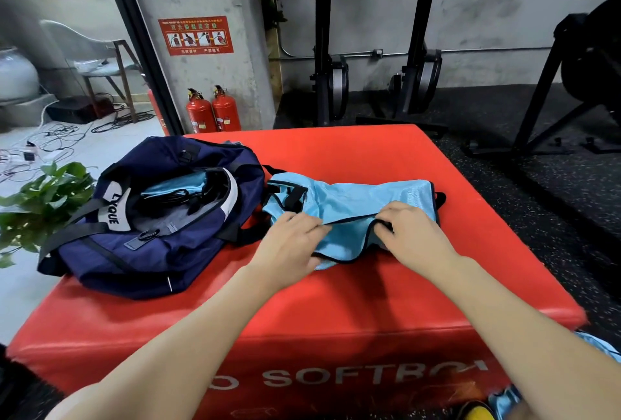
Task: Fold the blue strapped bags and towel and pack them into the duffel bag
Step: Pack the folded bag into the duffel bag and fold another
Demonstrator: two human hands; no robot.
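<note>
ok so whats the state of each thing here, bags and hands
duffel: unzipped, open, light blue item and black straps inside
blue bag: flat on the red box, partly folded, outside the duffel
left hand: pressing on the blue bag
right hand: pinching the bag's black-trimmed edge

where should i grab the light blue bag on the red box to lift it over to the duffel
Judging by its pose, pinch the black-trimmed near edge of the light blue bag at both ends, coming from the near side, where the left hand and right hand already are. It lies flat and limp, so two spread holds should limit sagging.
</note>
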